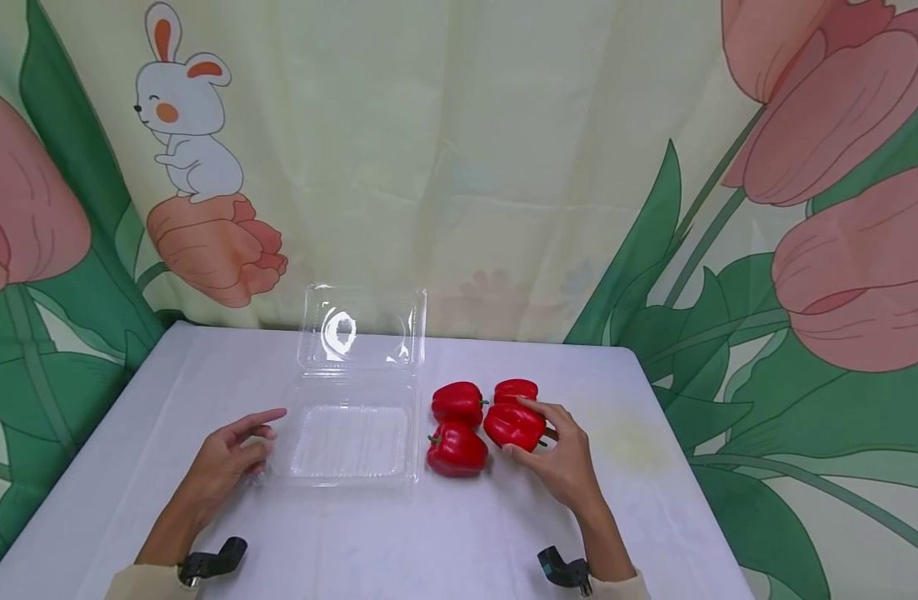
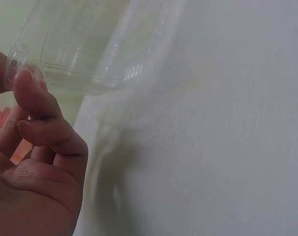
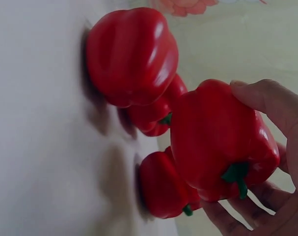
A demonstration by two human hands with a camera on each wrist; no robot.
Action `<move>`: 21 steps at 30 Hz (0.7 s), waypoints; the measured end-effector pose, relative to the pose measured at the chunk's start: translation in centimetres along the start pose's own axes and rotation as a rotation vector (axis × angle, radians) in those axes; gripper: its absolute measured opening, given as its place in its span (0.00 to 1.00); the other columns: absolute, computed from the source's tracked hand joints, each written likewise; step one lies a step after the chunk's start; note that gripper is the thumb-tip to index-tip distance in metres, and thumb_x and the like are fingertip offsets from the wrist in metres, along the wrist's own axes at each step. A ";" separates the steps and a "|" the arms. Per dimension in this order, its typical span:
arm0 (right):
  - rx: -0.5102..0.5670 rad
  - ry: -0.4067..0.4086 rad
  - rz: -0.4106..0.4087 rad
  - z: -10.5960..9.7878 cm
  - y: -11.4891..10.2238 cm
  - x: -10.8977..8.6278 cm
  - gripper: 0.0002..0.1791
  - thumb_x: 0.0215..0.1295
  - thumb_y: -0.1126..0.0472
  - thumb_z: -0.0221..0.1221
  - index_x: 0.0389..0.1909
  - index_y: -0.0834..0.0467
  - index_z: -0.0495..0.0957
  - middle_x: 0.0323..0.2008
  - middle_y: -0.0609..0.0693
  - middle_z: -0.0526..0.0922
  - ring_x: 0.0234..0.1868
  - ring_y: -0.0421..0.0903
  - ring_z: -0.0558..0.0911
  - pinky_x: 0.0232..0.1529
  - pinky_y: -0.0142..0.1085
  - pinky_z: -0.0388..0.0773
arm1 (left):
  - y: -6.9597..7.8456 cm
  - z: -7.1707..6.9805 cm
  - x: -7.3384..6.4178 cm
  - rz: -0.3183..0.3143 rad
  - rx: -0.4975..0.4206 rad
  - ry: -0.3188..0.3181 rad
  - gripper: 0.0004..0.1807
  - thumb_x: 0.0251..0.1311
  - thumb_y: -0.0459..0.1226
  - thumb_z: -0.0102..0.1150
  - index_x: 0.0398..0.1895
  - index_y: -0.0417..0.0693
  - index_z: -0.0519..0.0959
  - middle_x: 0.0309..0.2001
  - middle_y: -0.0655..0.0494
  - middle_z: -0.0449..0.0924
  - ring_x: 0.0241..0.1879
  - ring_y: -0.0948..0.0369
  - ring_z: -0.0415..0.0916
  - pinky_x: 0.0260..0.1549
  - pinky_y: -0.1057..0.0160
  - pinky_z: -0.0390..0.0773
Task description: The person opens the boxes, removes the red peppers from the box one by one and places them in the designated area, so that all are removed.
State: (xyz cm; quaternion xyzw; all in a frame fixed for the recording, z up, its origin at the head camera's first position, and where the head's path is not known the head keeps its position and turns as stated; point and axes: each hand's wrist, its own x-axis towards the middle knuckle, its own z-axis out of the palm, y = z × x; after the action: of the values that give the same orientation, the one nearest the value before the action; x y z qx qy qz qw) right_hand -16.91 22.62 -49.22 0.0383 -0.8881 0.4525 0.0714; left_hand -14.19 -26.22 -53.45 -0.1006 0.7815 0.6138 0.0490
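A hinged clear plastic container (image 1: 354,483) lies open on the table, its lid (image 1: 361,350) raised at the back. At its left edge, my left hand (image 1: 237,446) pinches the rim (image 2: 15,61) between thumb and fingers, with the index finger stretched out. My right hand (image 1: 560,450) grips a red bell pepper (image 1: 513,427) around its sides, green stem toward the palm in the right wrist view, held a little above the table. Beside it stand three more red peppers: one at the front (image 1: 456,450), one behind that (image 1: 457,402), and one at the back right (image 1: 516,388), partly covered.
A white cloth covers the table (image 1: 459,542). Directly behind the table hangs a curtain (image 1: 504,167) printed with tulips and a rabbit. A black wrist mount (image 1: 213,561) sits on the left forearm, another (image 1: 564,571) on the right.
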 end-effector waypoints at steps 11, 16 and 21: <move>-0.032 -0.021 0.070 0.5 2.4 -0.6 0.47 0.46 0.56 0.84 0.71 0.47 0.77 0.68 0.53 0.77 0.69 0.58 0.77 0.58 0.53 0.87 | -0.1 0.0 -0.1 0.007 -0.026 0.002 0.29 0.72 0.32 0.59 0.76 0.46 0.73 0.50 0.51 0.76 0.29 0.62 0.76 0.30 0.67 0.83; -0.018 -0.046 0.114 1.0 3.1 -0.6 0.45 0.48 0.58 0.83 0.70 0.44 0.77 0.70 0.53 0.76 0.71 0.58 0.75 0.59 0.53 0.86 | -0.2 0.0 0.0 0.000 -0.021 0.003 0.29 0.72 0.34 0.59 0.76 0.48 0.72 0.51 0.51 0.75 0.30 0.62 0.76 0.31 0.67 0.83; -0.014 -0.054 0.129 1.4 3.7 -0.6 0.45 0.49 0.56 0.83 0.71 0.44 0.76 0.71 0.55 0.76 0.70 0.59 0.76 0.57 0.52 0.87 | -0.2 -0.1 0.0 0.006 -0.021 0.001 0.29 0.73 0.33 0.59 0.76 0.48 0.72 0.51 0.48 0.75 0.30 0.62 0.76 0.31 0.67 0.83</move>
State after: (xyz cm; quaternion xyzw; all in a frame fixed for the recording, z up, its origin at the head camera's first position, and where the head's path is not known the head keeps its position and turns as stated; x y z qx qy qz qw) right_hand -16.95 23.65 -53.05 -0.0073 -0.8934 0.4488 0.0184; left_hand -14.10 -26.33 -53.65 -0.0993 0.7754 0.6220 0.0458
